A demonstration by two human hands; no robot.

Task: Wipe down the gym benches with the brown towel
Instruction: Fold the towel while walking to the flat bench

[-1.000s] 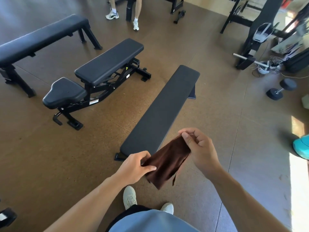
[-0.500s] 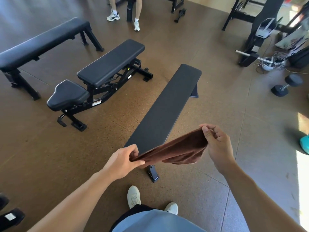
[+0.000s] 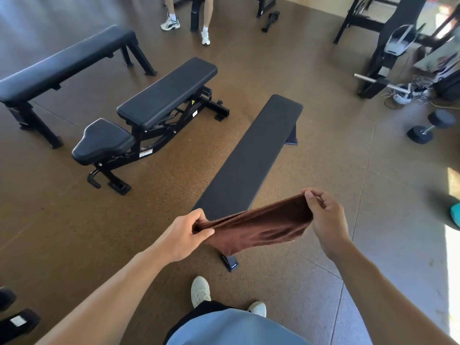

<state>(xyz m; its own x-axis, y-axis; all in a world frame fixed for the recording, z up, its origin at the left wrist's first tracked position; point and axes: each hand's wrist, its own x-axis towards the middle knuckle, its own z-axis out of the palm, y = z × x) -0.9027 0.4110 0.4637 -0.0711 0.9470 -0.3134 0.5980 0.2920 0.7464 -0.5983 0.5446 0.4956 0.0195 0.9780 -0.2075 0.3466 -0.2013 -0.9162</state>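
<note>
A brown towel (image 3: pixel 258 226) hangs stretched between my two hands, just above the near end of a black flat bench (image 3: pixel 251 158). My left hand (image 3: pixel 185 230) pinches the towel's left edge. The right edge is gripped by my right hand (image 3: pixel 323 217). The towel hides the bench's near end. To the left stands an adjustable bench (image 3: pixel 151 108) with a separate seat pad. A second flat bench (image 3: pixel 62 63) runs along the far left.
A person's legs in white trainers (image 3: pixel 186 28) stand at the back. A dumbbell (image 3: pixel 430 125), a barbell and rack frames (image 3: pixel 380 46) fill the right side. Dark weights (image 3: pixel 15 317) lie at the lower left. My own shoes (image 3: pixel 201 290) are on the brown floor.
My hands have pulled apart, spreading the towel from a bunched, hanging fold into a wide band. I have stepped closer to the flat bench's near end.
</note>
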